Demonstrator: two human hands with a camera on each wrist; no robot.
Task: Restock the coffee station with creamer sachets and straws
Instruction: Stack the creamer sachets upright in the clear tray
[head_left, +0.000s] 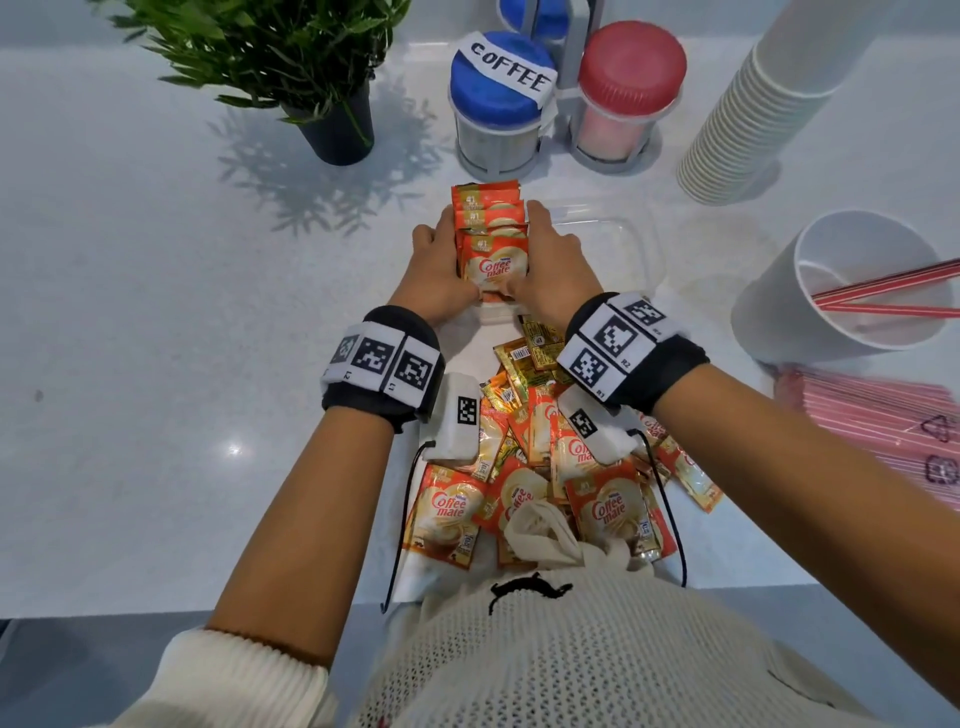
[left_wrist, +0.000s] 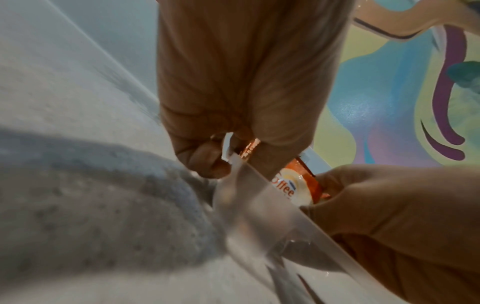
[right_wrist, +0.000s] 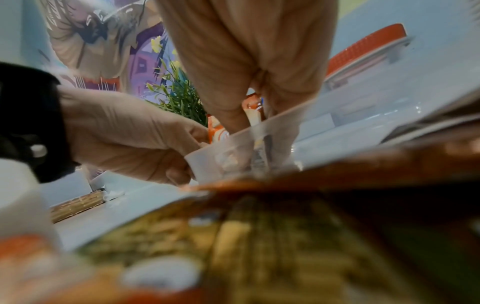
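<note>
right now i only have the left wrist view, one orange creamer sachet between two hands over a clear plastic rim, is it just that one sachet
observer: no, the head view shows a stack of orange creamer sachets, gripped by the left hand and right hand from either side.
operator: where's the remaining stock
observer: a loose pile of orange and gold sachets lies on the white counter, under the wrists.
operator: and straws
observer: a few red striped straws sit in a white paper cup on the right.
</note>
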